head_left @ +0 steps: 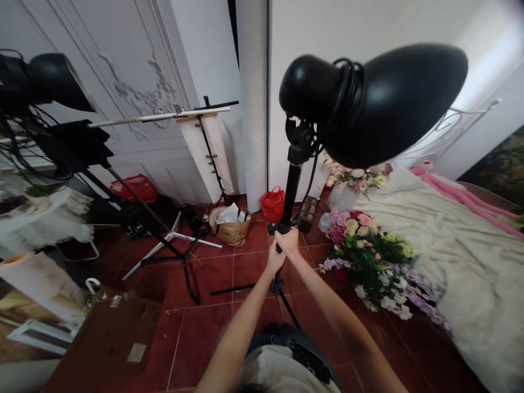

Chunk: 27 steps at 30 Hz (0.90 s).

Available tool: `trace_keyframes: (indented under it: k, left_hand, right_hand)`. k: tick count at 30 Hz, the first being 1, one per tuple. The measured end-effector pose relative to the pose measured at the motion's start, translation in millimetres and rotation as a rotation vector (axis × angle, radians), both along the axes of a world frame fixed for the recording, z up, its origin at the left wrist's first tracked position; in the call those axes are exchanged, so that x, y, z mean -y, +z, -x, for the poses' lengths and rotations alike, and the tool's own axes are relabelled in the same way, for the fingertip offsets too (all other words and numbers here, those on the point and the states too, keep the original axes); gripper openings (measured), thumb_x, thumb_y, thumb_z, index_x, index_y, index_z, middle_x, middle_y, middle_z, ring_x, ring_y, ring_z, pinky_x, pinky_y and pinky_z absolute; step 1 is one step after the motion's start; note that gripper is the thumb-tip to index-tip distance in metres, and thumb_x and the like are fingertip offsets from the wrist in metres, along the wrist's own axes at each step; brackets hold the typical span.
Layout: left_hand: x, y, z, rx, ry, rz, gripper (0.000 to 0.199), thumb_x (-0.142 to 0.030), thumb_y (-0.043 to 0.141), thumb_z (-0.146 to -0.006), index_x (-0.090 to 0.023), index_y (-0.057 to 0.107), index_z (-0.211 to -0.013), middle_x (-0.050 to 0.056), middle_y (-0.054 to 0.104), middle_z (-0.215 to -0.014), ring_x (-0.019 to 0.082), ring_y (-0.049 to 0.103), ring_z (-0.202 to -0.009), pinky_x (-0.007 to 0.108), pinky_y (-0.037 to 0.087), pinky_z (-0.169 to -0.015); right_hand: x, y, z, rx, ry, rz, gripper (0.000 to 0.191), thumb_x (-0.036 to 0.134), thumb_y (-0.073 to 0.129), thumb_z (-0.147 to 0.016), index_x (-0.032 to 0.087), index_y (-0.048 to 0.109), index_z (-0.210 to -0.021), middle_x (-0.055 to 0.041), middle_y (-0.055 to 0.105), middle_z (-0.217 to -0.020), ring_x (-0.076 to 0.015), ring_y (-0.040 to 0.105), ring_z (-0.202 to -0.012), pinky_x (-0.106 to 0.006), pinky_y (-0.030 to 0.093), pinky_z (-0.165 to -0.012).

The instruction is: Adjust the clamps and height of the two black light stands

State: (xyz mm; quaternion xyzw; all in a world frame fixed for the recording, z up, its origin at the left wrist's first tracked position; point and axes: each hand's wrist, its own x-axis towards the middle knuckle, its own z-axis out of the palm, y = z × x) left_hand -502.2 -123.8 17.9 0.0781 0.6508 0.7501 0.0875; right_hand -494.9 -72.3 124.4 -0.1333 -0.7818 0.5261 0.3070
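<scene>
A: Room notes: red tile floor (pixel 210 273), white panelled wall (pixel 135 49) at left, cream bedding (pixel 462 273) at right with artificial flowers (pixel 364 237) heaped against it. Main item?

B: Black light stand (pixel 292 188), centre, roughly upright, straight ahead. Dome-shaped studio lamp (pixel 393 103) on top.

A: Hands?

B: Both closed round the stand. Right hand (pixel 289 241) at the locking collar (pixel 280 225); left hand (pixel 275 256) just below it, the two close together.

A: Progress?

B: Lamp mounted: done. Two legs (pixel 233 289) show splayed near the floor, so I judge the base opened. Third leg not made out; whether the base bears the full weight, cannot tell.

A: Outstanding?

B: Power cord (pixel 347 90) looped round the lamp's neck, one length hanging beside the stand; I judge it not yet run out. Lamp mouth faces away: lit or unlit, unknown. Collar tight or loose, can't tell; partly covered.

A: Nearby?

B: Second lamp (pixel 61 82) far left; woven basket (pixel 232 232) and red bag (pixel 273 206) beyond the stand.
</scene>
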Motion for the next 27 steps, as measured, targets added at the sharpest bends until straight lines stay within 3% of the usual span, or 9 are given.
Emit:
trace_keyframes:
  k: [3, 10, 17, 21, 27]
  left_hand:
    - [2, -3.3, 0, -0.122, -0.028, 0.041, 0.024, -0.029, 0.066, -0.068, -0.016, 0.059, -0.087, 0.005, 0.066, -0.086, 0.018, 0.061, -0.083, 0.033, 0.048, -0.082]
    - [3, 6.6, -3, -0.165, -0.025, 0.109, 0.020, -0.034, 0.064, -0.071, -0.017, 0.059, -0.080, 0.002, 0.063, -0.075, 0.015, 0.060, -0.073, 0.028, 0.048, -0.076]
    - [-3, 11.9, 2, -0.115, -0.030, 0.107, 0.034, -0.046, 0.067, -0.066, -0.014, 0.063, -0.077, 0.002, 0.062, -0.065, 0.013, 0.057, -0.059, 0.025, 0.047, -0.060]
    - [-9, 11.2, 10, -0.084, -0.030, 0.158, 0.039, -0.051, 0.068, -0.064, -0.013, 0.062, -0.062, 0.003, 0.059, -0.055, 0.012, 0.052, -0.051, 0.023, 0.042, -0.050]
    - [-14, 13.7, 14, -0.110, 0.000, 0.139, 0.034, -0.045, 0.071, -0.062, -0.013, 0.063, -0.057, 0.005, 0.063, -0.059, 0.013, 0.056, -0.055, 0.024, 0.043, -0.054]
  right_hand:
    - [-8, 25.6, 5, -0.049, 0.044, 0.005, 0.022, 0.037, 0.060, -0.067, 0.017, 0.054, -0.071, -0.0059, 0.063, -0.069, -0.0166, 0.057, -0.063, -0.026, 0.047, -0.062]
    - [-7, 90.3, 13, -0.210, -0.139, -0.100, 0.035, 0.040, 0.060, -0.071, 0.018, 0.052, -0.096, -0.0065, 0.062, -0.085, -0.0198, 0.059, -0.078, -0.032, 0.048, -0.075]
    - [-22, 141.9, 25, -0.366, 0.037, -0.152, 0.034, 0.039, 0.059, -0.072, 0.016, 0.051, -0.096, -0.0047, 0.061, -0.086, -0.0190, 0.059, -0.084, -0.035, 0.048, -0.080]
    - [-22, 151.0, 27, -0.359, -0.006, -0.151, 0.034, 0.040, 0.060, -0.072, 0.017, 0.051, -0.094, -0.0066, 0.063, -0.087, -0.0212, 0.060, -0.085, -0.038, 0.048, -0.080]
    - [-19, 137.9, 28, -0.293, -0.058, -0.135, 0.032, 0.045, 0.056, -0.075, 0.018, 0.049, -0.092, -0.0107, 0.064, -0.085, -0.0253, 0.061, -0.086, -0.040, 0.048, -0.077]
